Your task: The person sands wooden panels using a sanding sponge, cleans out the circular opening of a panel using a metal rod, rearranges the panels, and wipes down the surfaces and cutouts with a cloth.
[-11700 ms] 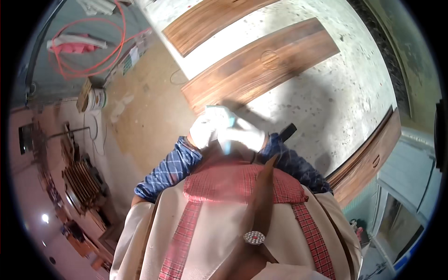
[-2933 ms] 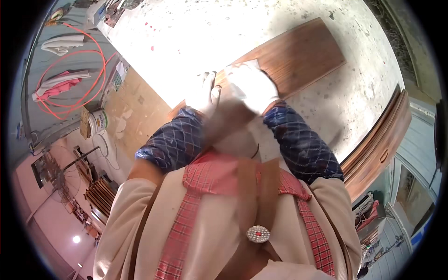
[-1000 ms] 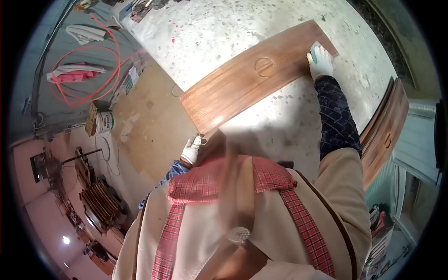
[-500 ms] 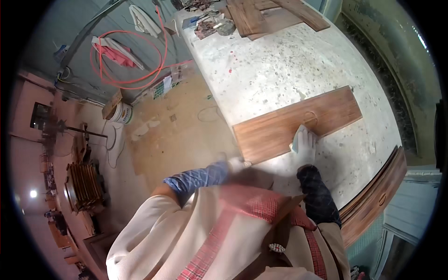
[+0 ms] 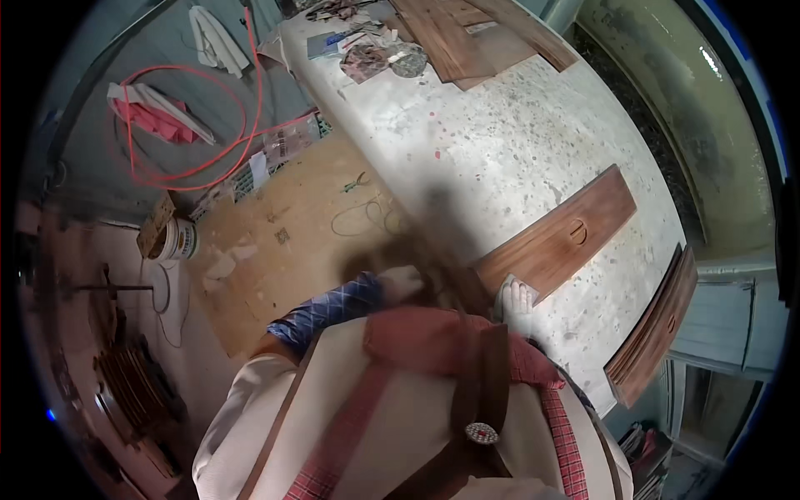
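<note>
A long reddish-brown wooden panel [image 5: 571, 225] with a round inlaid mark lies slanted on the white tabletop [image 5: 492, 125]. My gloved right hand [image 5: 518, 307] presses at its near end, with a thin greyish pad [image 5: 505, 287] under and beside the fingers. My pale-gloved left hand [image 5: 402, 282] is off the table's left edge, over the tan floor sheet. Motion smears its fingers, so their hold is unclear. A blurred brown strip [image 5: 462, 287] runs between my two hands; what it is I cannot make out.
Stacked panels [image 5: 658, 329] sit at the table's right edge. More boards [image 5: 442, 37] and crumpled rags [image 5: 367, 60] lie at the far end. A red hose [image 5: 250, 125] coils at the left, near a white bucket [image 5: 179, 237] and piled wooden pieces [image 5: 142, 383].
My left hand has left the panel's corner and is moving leftward past the edge. The panel has turned to a steeper slant, and my right hand has slid to its near end.
</note>
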The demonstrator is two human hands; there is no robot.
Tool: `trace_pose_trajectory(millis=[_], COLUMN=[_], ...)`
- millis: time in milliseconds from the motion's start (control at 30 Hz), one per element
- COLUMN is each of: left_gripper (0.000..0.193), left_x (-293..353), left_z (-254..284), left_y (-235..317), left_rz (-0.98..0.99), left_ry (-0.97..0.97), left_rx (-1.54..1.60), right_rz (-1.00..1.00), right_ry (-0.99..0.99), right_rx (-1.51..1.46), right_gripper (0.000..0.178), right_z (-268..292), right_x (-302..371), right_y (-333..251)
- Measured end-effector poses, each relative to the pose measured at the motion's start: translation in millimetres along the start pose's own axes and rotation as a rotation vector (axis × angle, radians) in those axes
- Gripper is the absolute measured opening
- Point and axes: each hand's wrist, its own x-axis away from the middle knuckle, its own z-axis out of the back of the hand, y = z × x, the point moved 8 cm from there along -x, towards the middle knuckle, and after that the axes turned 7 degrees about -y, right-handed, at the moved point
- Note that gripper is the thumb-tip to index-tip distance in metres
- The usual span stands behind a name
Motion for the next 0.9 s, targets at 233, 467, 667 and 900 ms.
trace_pose_trajectory(millis=[233,467,667,900], left_gripper=[0.038,0.053,0.066,0.092], left_x=[17,9,21,5], left_z=[72,140,266,402], left_y=[-73,-160,-226,-374], left_rz=[0.189,0.654,0.631,0.932], left_ry=[0.254,0.560,0.898,0.805], left_rx=[-0.104,0.678,0.202,-0.045], right_rz=[0.026,0.038,0.208,0.212], right_ry=[0.061,0.094,-0.039,0.115], right_rx=[-0.056,-0.124,-0.313,-0.813], right_gripper=[0.085,0.091,0.096,0.074], right_z=[59,69,115,145], right_x=[-64,-175,-198,-160], right_y=[-67,-61,-78,-54])
